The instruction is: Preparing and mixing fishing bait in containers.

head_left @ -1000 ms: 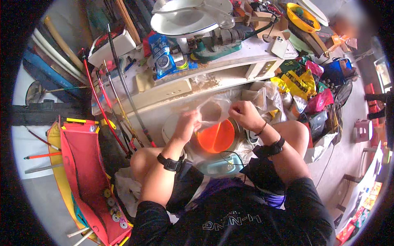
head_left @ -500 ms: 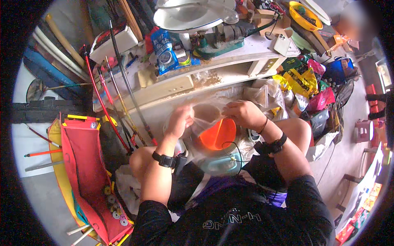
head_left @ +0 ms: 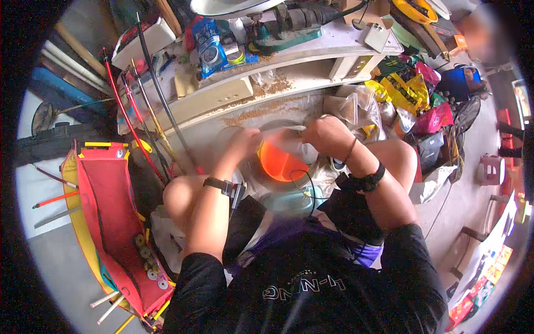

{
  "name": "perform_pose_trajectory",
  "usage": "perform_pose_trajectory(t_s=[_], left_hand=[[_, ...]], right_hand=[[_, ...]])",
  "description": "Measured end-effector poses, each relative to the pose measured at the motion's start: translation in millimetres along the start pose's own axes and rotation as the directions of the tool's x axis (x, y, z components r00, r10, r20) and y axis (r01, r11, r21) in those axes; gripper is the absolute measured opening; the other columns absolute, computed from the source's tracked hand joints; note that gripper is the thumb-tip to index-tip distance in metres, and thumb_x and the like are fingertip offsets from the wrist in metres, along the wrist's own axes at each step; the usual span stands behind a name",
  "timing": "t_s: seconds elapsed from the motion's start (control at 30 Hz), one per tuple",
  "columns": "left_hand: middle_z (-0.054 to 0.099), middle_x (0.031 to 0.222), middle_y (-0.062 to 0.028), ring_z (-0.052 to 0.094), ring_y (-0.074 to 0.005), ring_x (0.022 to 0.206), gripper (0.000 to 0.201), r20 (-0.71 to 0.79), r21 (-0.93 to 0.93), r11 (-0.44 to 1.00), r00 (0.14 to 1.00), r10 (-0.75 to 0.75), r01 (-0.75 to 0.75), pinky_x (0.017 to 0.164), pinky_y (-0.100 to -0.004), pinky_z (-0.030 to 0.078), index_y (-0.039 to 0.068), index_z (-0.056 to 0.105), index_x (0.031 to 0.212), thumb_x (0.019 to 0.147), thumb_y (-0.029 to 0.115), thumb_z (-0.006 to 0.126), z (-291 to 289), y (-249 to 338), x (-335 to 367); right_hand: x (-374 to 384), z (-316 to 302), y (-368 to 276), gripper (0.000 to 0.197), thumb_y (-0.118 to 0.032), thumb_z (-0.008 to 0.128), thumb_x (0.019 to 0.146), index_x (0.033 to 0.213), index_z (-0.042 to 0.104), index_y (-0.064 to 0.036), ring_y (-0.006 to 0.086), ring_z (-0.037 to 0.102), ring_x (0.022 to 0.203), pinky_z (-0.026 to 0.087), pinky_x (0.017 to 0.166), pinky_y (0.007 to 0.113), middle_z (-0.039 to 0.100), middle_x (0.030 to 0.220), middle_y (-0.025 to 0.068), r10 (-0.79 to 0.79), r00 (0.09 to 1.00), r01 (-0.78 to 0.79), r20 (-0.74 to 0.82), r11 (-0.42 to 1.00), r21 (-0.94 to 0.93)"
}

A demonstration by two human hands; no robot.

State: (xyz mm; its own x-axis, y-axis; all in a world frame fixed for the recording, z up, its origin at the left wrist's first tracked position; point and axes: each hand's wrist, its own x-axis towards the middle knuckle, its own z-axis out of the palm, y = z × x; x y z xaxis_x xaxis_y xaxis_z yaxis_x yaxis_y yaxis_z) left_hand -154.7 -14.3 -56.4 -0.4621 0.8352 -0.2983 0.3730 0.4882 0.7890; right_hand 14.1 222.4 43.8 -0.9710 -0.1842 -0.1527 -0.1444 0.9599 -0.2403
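Note:
Between my hands stretches the top of a clear plastic bag (head_left: 273,135), blurred by motion. My right hand (head_left: 329,136) is closed, its fingers pinching the bag's edge. My left hand (head_left: 240,147) is smeared, but the thin film runs to its closed fingers. Just below them lies an orange bowl-like scoop (head_left: 282,162) with a ridge across its inside, apparently in or over a round container whose rim is hard to make out. Nearer my lap sits a pale teal box (head_left: 290,201), with a black cord (head_left: 309,186) looping over it.
Ahead stands a white bench (head_left: 311,71) with brown crumbs, a green vise-like machine (head_left: 289,40), a blue packet (head_left: 210,53) and a phone (head_left: 377,37). Rods (head_left: 146,111) lean at the left, beside a long red bag (head_left: 108,206). Plastic bags (head_left: 409,92) crowd the right.
My head view has shifted, so the scene sits differently. My hands remain at the bag's top but have risen a little away from the orange scoop, the left one now moving fast and blurred.

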Motion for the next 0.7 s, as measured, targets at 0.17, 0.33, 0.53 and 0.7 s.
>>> perform_pose_trajectory(t_s=[0.17,0.33,0.53,0.7], left_hand=[[0.059,0.061,-0.0048,0.059,-0.0175,0.056,0.036,-0.009,-0.409,0.837,0.916,-0.402,0.363,0.054,-0.0302,0.047,0.006,0.06,0.073,0.093,0.035,0.051,58.7,-40.4,2.2],[0.062,0.073,-0.0109,0.06,-0.0261,0.067,0.025,-0.084,0.092,0.897,0.901,-0.426,0.432,0.061,-0.0371,0.049,0.004,0.061,0.086,0.086,0.029,0.058,138.6,-118.7,-7.1],[0.063,0.094,-0.0179,0.06,-0.0372,0.091,0.04,-0.035,0.41,0.87,0.958,-0.284,0.273,0.078,-0.0472,0.05,0.005,0.062,0.108,0.073,0.021,0.071,216.5,-214.2,-30.4],[0.059,0.115,-0.0177,0.053,-0.0386,0.109,0.068,0.119,0.417,0.853,0.912,-0.393,0.314,0.096,-0.044,0.044,0.006,0.053,0.124,0.064,0.018,0.08,237.3,-234.5,-12.7]], right_hand=[[-37.4,-19.9,2.1,0.012,-0.023,0.064,0.079,0.074,0.07,-0.015,0.0282,0.065,0.071,0.049,0.058,0.039,0.065,0.072,0.0083,0.021,0.995,-0.022,0.094,1.0,0.004],[-62.4,-37.7,0.3,0.026,-0.029,0.062,0.083,0.068,0.066,-0.0084,0.0326,0.063,0.064,0.048,0.057,0.043,0.064,0.067,0.012,0.081,0.996,-0.077,-0.025,0.99,0.119],[-67.2,-31.9,5.5,0.015,-0.023,0.062,0.08,0.07,0.066,-0.012,0.0279,0.062,0.064,0.049,0.056,0.04,0.062,0.067,0.0069,0.135,0.985,-0.105,-0.11,0.964,0.244],[-46.4,-24.0,18.8,0.014,-0.016,0.07,0.074,0.069,0.059,-0.0088,0.0275,0.059,0.063,0.047,0.056,0.04,0.057,0.066,0.0056,0.099,0.973,-0.008,-0.207,0.915,0.402]])
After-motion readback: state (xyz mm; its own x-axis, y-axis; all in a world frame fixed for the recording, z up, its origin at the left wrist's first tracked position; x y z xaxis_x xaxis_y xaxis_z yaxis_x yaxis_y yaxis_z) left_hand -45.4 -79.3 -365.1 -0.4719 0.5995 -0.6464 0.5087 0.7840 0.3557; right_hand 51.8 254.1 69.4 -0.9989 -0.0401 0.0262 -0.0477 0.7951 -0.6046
